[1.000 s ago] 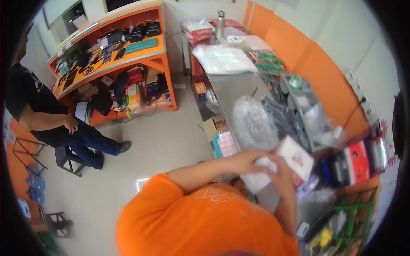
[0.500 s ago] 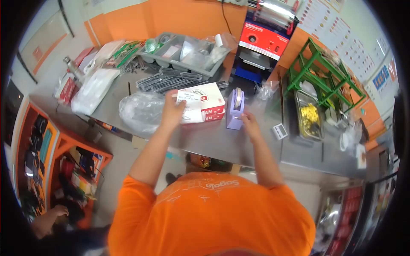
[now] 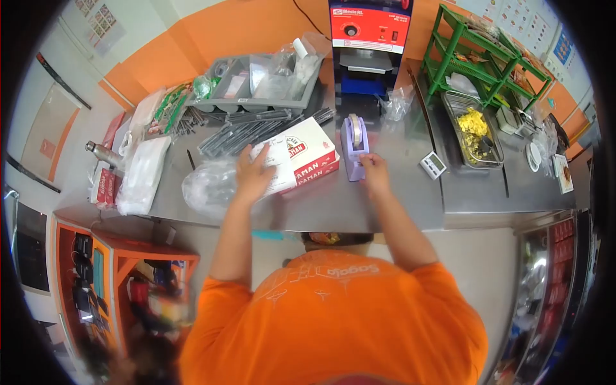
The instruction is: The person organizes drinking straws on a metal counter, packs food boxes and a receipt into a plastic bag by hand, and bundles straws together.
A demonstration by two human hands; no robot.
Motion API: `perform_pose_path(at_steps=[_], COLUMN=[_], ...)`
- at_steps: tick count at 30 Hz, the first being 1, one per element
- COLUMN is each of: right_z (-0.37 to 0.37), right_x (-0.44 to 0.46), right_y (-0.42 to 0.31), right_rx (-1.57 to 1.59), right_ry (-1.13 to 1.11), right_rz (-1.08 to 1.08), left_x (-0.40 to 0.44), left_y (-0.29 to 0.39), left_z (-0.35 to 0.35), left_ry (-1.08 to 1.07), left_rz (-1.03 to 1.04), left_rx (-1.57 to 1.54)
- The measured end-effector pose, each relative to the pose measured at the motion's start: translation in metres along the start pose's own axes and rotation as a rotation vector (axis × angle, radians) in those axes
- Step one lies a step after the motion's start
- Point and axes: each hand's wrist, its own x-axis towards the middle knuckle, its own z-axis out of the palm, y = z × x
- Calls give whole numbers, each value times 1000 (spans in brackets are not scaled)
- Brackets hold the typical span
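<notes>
Two white and red cardboard food boxes point(image 3: 309, 138), apparently stacked, sit at an angle on the steel counter. My left hand point(image 3: 252, 174) lies over their left side with its fingers spread. A white printed paper slip point(image 3: 261, 151) shows partly by its fingertips, lying against the box top. Right of the boxes stands a purple tape dispenser point(image 3: 353, 146) with a roll of tape point(image 3: 355, 128) in it. My right hand point(image 3: 376, 173) has its fingers closed at the dispenser's near end; whether they pinch the tape's end is hidden.
Clear plastic bags point(image 3: 208, 186) lie left of the boxes, wrapped black straws point(image 3: 247, 131) behind them. A grey divided tray point(image 3: 256, 102) and a cup sealing machine point(image 3: 367, 48) stand at the back. Rightward are a small white timer point(image 3: 434, 165), a steel food tray point(image 3: 473, 131) and a green rack point(image 3: 475, 64).
The slip, pinched up by my left hand before, now lies against the box, and that hand's fingers have spread. My right hand has shifted onto the dispenser's near end. The view has turned.
</notes>
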Motion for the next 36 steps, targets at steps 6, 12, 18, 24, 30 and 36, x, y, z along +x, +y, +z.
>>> perform_pose_path(at_steps=[6, 12, 18, 24, 30, 36], right_z=[6, -30, -17, 128, 228, 255], right_x=[-12, -13, -30, 17, 45, 85], right_y=[63, 45, -70, -171, -159, -143], right_rx=[-383, -310, -440, -957, -1271, -1611], right_ry=[534, -184, -593, -1216, -1568, -1624], right_rz=[-875, -43, -494, -1067, -825, -649], left_x=[-12, -14, -28, -31, -34, -33], left_y=[24, 37, 41, 64, 57, 53], left_z=[0, 11, -9, 8, 12, 8], left_ry=[85, 90, 0, 210, 216, 181], left_rz=[-51, -53, 108, 0, -3, -18], left_rx=[202, 268, 255, 420, 328, 328])
